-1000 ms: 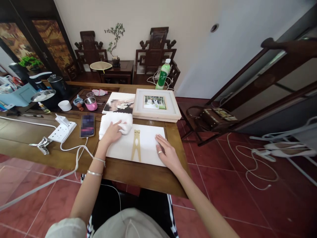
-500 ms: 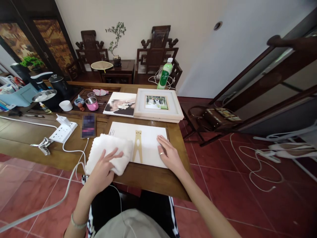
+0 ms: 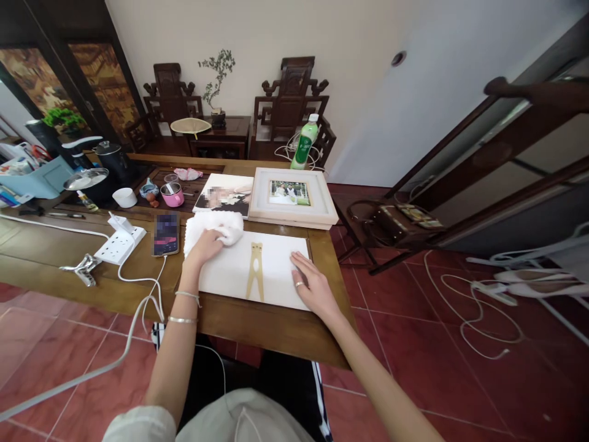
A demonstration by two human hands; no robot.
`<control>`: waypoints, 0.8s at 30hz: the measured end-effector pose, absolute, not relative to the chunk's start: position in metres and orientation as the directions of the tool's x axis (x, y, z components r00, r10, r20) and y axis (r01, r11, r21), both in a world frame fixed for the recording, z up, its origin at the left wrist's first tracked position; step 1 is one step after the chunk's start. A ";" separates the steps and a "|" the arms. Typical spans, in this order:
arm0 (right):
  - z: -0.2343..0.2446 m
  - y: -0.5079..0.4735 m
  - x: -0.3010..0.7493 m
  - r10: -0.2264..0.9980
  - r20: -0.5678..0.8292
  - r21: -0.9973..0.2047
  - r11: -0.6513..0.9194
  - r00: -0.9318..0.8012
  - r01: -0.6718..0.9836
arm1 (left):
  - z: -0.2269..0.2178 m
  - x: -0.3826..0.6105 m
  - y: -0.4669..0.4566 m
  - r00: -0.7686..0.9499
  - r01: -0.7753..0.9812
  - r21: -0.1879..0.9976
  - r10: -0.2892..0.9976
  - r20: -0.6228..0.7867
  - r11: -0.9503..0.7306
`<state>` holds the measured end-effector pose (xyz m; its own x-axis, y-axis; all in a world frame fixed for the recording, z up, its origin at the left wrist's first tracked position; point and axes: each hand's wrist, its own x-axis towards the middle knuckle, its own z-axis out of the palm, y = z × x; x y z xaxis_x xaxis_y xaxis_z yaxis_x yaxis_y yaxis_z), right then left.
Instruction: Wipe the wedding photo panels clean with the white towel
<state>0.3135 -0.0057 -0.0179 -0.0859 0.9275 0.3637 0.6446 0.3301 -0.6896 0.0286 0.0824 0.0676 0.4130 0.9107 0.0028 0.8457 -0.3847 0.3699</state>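
A white board [image 3: 230, 276] lies flat near the front edge of the wooden table, with a gold two-legged shape [image 3: 256, 270] at its middle. My left hand [image 3: 207, 247] presses on a fluffy white cloth [image 3: 232, 224], its fingertips sunk into the folds at the board's far left corner. The cloth covers that corner. My right hand [image 3: 313, 282], a ring on one finger, rests with fingers stretched out on the board's right end.
Behind the board are a photo print [image 3: 221, 193] and a white framed photo [image 3: 317, 199]. A green bottle [image 3: 304, 144] stands at the far edge. To the left lie a phone [image 3: 165, 234], a power strip [image 3: 120, 244] with cables, and a pink cup [image 3: 172, 195].
My left hand has moved the cloth away from me, from the board's near left part to its far left corner, bunching it. My right hand stays in place.
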 end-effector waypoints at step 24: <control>-0.017 -0.005 0.312 0.929 0.362 -0.702 0.324 -0.074 0.634 | 0.063 0.048 0.026 0.522 0.795 0.429 0.844 -0.124 -0.429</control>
